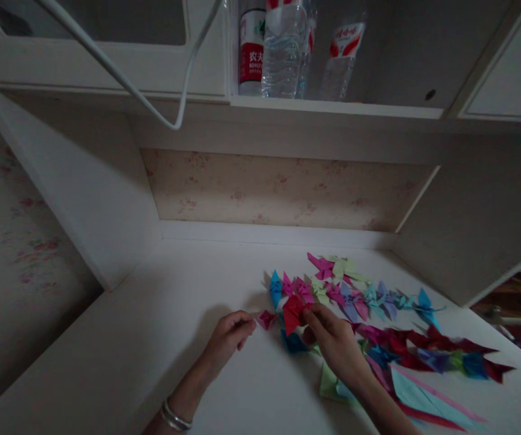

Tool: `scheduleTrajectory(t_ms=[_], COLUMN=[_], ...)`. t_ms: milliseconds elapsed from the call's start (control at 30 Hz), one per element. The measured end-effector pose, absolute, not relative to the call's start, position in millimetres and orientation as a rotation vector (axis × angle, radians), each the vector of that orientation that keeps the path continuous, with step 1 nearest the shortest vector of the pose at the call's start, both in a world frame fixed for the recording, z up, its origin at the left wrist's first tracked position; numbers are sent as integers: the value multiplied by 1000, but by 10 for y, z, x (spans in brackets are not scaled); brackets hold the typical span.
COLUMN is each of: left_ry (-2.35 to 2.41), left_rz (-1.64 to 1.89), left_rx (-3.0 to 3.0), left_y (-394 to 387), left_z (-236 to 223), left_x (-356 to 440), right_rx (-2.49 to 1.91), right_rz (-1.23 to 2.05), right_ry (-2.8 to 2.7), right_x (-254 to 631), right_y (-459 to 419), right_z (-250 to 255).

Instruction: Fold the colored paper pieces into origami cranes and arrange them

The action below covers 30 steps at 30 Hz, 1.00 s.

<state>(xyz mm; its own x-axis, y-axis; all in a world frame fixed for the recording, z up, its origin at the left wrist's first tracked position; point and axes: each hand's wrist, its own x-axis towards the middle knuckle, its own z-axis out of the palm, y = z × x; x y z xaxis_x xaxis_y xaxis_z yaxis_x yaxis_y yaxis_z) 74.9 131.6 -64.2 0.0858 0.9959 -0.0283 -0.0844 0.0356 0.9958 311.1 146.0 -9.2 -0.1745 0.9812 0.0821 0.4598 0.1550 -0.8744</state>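
A red origami piece (293, 314) is pinched between the thumb and fingers of my right hand (336, 339), above the white tabletop. My left hand (232, 335) is closed, thumb against curled fingers, to the left of it. Just beyond its fingertips is a small pink folded paper piece (266, 319); I cannot tell whether the fingers touch it. A blue folded piece (275, 289) stands behind the red one, and a dark blue one (293, 342) lies below it. Rows of coloured origami pieces (380, 301) spread to the right, partly hidden by my right hand.
Flat paper sheets (423, 393) and a green paper stack (330, 383) lie by my right forearm. Above hangs a shelf (332, 109) with plastic bottles (282, 60). A white cable (142, 109) dangles at upper left. Side panels (74, 199) flank the tabletop (188, 278).
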Motion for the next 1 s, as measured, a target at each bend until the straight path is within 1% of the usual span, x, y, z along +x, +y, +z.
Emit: scheduleTrajectory(t_ms=[67,167,267,433,700,900,1000], left_ry=[1028,965,979,990,956,979,987], left_rz=[963,702,604,624,583,553,556], left_rx=[1244,1367,1428,1408,1398,1409,1413], left_y=[1273,1210,1186,1224,1252,1247,1249], left_z=[-649,-655,-640,-644,-697,-667,-686], left_x=[774,803,819,807,792,784,783], right_rx=[-1372,-1281,-1211,-1222,-1305,-1410,-1422], right_rz=[823,487,312,255,139,128,165], right_ry=[-1894,-2196,-2381,-2529,-2744,-2754,-2728], right_x=[3049,2888,2700,2462,2337,2369,2413], right_y=[1622,1916,2210,2557,2766,2824,2825], right_z=[20,139,186,124,11,-56,8])
